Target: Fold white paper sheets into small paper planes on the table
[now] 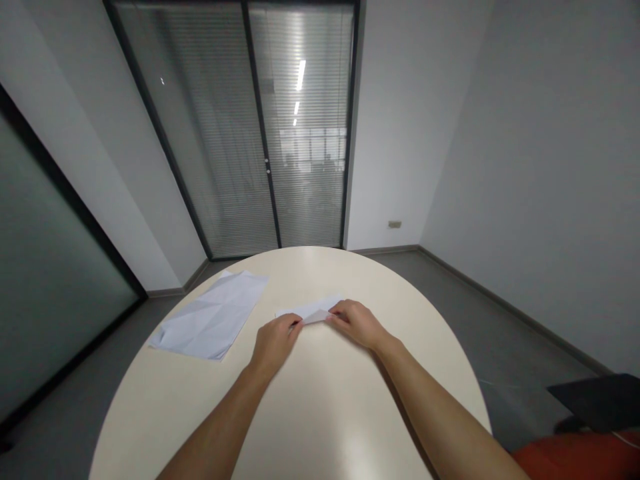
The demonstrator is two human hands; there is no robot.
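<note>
A folded piece of white paper (pixel 313 311) lies on the round cream table (pixel 320 400), right in front of me. My left hand (pixel 276 341) pinches its near left end between thumb and fingers. At the near right end, my right hand (pixel 357 323) is closed on the same paper, thumb below and fingers curled over. The near edge of the paper is lifted a little between the two hands, while its far part rests flat. Fingers hide both ends of it.
Several creased white sheets (pixel 215 317) lie stacked at the table's left side. Behind the table stands a glass door with blinds (pixel 300 200). A dark flat object (pixel 600 400) and something red (pixel 575 460) are at the lower right, beyond the table edge.
</note>
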